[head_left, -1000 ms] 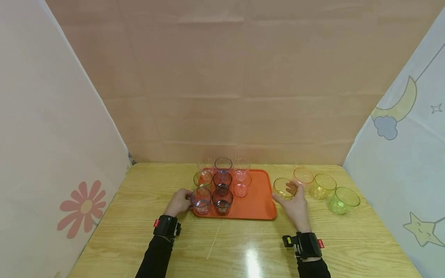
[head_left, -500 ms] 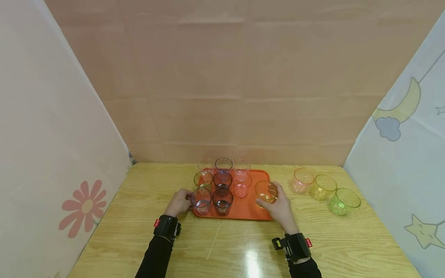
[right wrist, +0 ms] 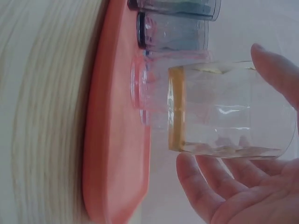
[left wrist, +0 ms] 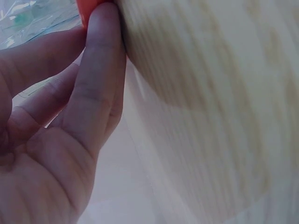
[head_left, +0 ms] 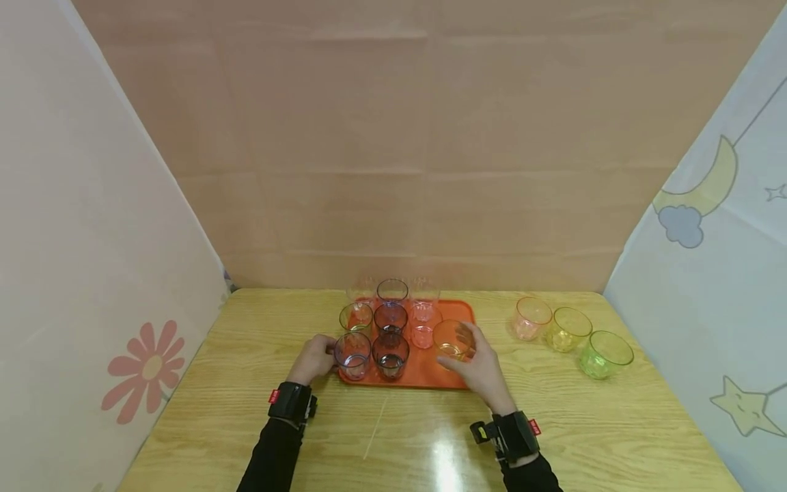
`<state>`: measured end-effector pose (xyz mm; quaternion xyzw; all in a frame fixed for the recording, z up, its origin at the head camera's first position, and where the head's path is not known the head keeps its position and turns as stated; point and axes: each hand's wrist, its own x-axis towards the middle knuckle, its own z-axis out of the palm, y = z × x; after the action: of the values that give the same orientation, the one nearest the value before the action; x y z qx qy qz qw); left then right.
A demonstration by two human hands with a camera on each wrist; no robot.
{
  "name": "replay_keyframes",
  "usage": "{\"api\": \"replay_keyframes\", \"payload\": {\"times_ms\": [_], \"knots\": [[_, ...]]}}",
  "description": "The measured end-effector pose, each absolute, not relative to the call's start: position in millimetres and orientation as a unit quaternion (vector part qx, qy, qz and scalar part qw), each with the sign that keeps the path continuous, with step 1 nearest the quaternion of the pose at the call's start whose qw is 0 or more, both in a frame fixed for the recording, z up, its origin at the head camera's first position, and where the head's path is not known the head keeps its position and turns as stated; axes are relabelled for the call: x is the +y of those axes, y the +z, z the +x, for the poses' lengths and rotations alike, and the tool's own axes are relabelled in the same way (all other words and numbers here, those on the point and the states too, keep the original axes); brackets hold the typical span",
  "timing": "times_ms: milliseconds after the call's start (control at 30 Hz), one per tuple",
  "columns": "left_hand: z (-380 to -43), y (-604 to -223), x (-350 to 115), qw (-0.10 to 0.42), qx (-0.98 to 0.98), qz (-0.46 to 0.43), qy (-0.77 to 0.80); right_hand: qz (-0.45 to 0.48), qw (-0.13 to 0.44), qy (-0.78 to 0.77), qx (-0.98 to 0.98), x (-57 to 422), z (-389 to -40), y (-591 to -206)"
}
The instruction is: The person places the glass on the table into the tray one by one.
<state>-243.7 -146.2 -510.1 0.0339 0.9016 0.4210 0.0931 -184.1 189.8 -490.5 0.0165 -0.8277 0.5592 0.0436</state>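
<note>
My right hand (head_left: 482, 372) grips a clear glass (right wrist: 224, 109) with an amber base between thumb and fingers. In the right wrist view that glass is upright and held over the orange tray (right wrist: 112, 140), with a gap between its base and the tray. My left hand (head_left: 313, 359) pinches the tray's left edge; the left wrist view shows the fingertips on an orange bit of rim (left wrist: 88, 9). On the tray stand rows of tumblers, among them a pink glass (head_left: 422, 335), a dark glass (head_left: 391, 362) and a pale purple-tinted glass (head_left: 353, 365) beside my left hand.
On the wooden table (head_left: 553, 417), right of the tray, stand an orange-rimmed glass (head_left: 527, 326), a yellow glass (head_left: 562, 339) and a green glass (head_left: 593, 365). A brown paper backdrop (head_left: 393, 171) rises behind the table, with printed cloth at both sides.
My right hand has carried the amber glass leftward from beside the tray's right edge to over its right part, near the pink glass. The left hand has stayed at the tray's edge.
</note>
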Motion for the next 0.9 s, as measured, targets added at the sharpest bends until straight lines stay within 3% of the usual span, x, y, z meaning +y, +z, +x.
{"api": "replay_keyframes", "payload": {"times_ms": [900], "knots": [[-242,-511,-148,0.082,0.904,0.041,0.417,0.059,0.009,0.523,-0.85,169,-184,-492]]}}
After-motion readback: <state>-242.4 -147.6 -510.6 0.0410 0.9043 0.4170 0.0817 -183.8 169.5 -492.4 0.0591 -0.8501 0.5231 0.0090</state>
